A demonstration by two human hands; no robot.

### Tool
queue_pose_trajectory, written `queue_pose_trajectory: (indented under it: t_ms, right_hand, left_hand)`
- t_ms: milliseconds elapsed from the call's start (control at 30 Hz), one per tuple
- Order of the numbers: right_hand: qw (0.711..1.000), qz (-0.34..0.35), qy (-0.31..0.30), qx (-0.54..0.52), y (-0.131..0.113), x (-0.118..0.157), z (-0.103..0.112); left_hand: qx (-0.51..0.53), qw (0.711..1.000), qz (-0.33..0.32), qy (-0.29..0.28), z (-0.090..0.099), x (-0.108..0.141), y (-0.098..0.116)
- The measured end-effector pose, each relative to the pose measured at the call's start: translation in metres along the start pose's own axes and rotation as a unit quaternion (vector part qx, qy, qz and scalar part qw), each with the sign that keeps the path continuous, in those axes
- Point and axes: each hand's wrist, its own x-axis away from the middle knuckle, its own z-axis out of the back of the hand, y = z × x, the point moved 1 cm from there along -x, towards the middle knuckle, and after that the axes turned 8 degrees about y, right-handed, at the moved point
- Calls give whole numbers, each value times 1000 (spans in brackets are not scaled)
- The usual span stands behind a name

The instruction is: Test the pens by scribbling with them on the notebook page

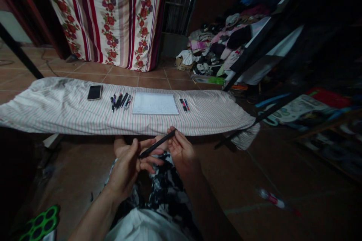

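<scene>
A long black pen slants across the space between my hands, in front of the table's near edge. Its upper right end is pinched between the thumb and fingers of my right hand. My left hand lies palm up with its fingers spread, and the pen's lower end rests at those fingers. Beyond the hands, a spiral sketchpad with faint pencil-like lines lies on the striped cloth. Several pens and markers lie left of the pad, and a few more pens lie to its right.
A phone lies on the cloth at the left. Behind the table hangs a flowered curtain, with a heap of clothes to its right. A green object with round holes and a plastic bottle are on the tiled floor.
</scene>
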Motion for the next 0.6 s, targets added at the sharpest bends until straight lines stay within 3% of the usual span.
queue_pose_trajectory:
  t_ms: [233, 367, 467, 600]
  right_hand:
    - [997, -51, 52, -35, -2, 0, -1]
    - [998, -44, 43, -27, -3, 1, -2]
    - [1000, -8, 20, -14, -3, 6, -5]
    - [993, 85, -12, 86, -2, 17, -10]
  left_hand:
    - [81, 995, 17, -50, -1, 3, -2]
    - [92, 994, -4, -51, 0, 2, -5]
    - [106, 994, -20, -13, 3, -1, -7]
    - [115, 989, -26, 88, 6, -6, -10]
